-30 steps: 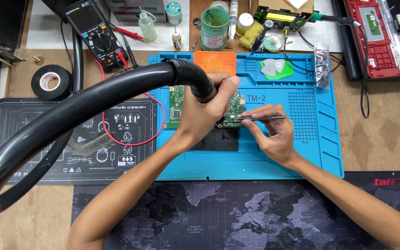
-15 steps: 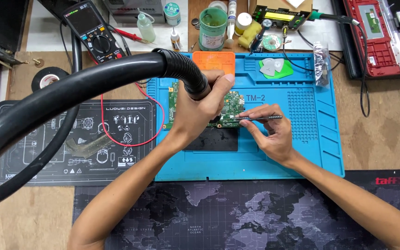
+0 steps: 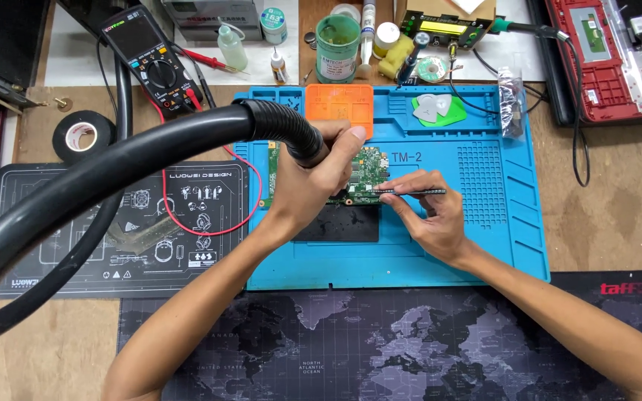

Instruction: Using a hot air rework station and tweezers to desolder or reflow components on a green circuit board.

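Observation:
My left hand (image 3: 313,182) grips the end of a thick black corrugated hose (image 3: 128,160) and holds its nozzle over a green circuit board (image 3: 369,174). The board lies on a blue silicone work mat (image 3: 469,238), partly on a black pad (image 3: 339,223). My right hand (image 3: 429,215) pinches thin dark tweezers (image 3: 410,191), whose tip touches the board's right side. Much of the board is hidden under my left hand.
A multimeter (image 3: 150,63) with red leads, a black tape roll (image 3: 79,137), small bottles, a green jar (image 3: 337,48) and a soldering station (image 3: 447,22) line the back. A red opened laptop (image 3: 618,52) lies at far right. A dark printed mat (image 3: 135,223) sits at left, a map desk mat (image 3: 380,341) in front.
The view has shifted slightly. My left hand and the hose nozzle have stayed over the board, and my right hand keeps the tweezers at the board's right edge.

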